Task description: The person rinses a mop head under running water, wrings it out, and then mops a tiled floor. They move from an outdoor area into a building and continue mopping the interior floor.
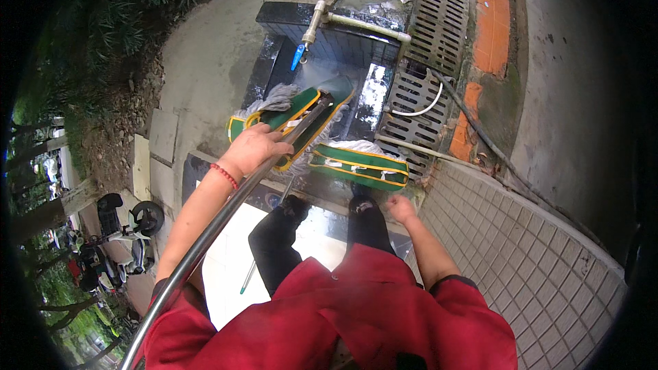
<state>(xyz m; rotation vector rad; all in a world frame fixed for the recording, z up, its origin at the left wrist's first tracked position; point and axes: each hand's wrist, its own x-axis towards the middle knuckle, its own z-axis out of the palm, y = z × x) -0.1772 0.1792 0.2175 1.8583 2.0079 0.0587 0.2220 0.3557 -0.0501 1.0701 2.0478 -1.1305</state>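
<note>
My left hand point(254, 149), with a red bead bracelet on the wrist, grips a flat mop close to its head. The metal pole point(221, 210) slants down past my left forearm. The green, yellow-edged mop head point(313, 128) with grey strands lies tilted at the mouth of a dark tiled basin point(372, 97). Water sprays above it from a tap with a blue lever point(298, 56). A second green mop head point(360, 166) lies flat before my feet. My right hand point(401, 209) is curled just below its right end, with nothing visible in it.
A slotted drain grate point(439, 15) runs along the right of the basin, with a dark hose point(473, 118) crossing it. A low tiled wall point(493, 231) stands at my right. Another thin pole point(249, 277) lies by my left leg. Scooters point(123, 241) are parked at far left.
</note>
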